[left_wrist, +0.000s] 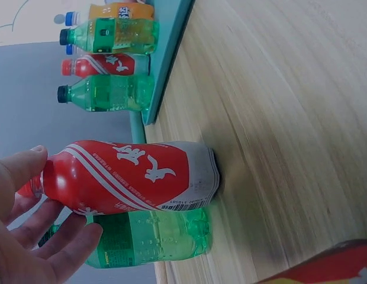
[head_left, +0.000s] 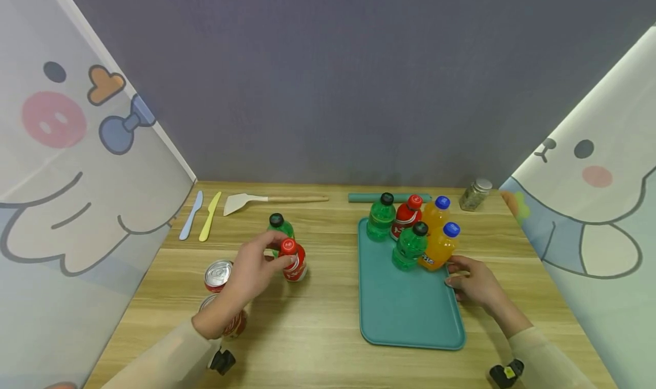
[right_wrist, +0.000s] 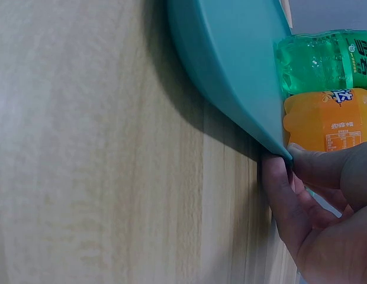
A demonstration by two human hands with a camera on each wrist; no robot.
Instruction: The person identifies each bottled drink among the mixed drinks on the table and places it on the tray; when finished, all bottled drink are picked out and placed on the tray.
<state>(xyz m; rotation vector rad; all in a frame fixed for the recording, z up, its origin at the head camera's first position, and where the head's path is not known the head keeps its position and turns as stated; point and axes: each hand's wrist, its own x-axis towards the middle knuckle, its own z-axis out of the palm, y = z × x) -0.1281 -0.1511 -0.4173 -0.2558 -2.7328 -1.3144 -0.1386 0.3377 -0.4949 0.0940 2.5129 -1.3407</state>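
Note:
My left hand has its thumb and fingers round the neck of a red bottle with a red cap, which stands upright on the wooden table. Right behind it is a green bottle with a black cap, close to my fingertips. On the right, my right hand pinches the side rim of a teal tray, thumb above and a finger below. The far part of that tray carries two green bottles, a red bottle and two orange soda bottles with blue caps.
Two red cans stand by my left forearm, one partly hidden. Along the back lie a blue knife, a yellow knife, a spatula and a teal rod. A spice jar stands at the back right.

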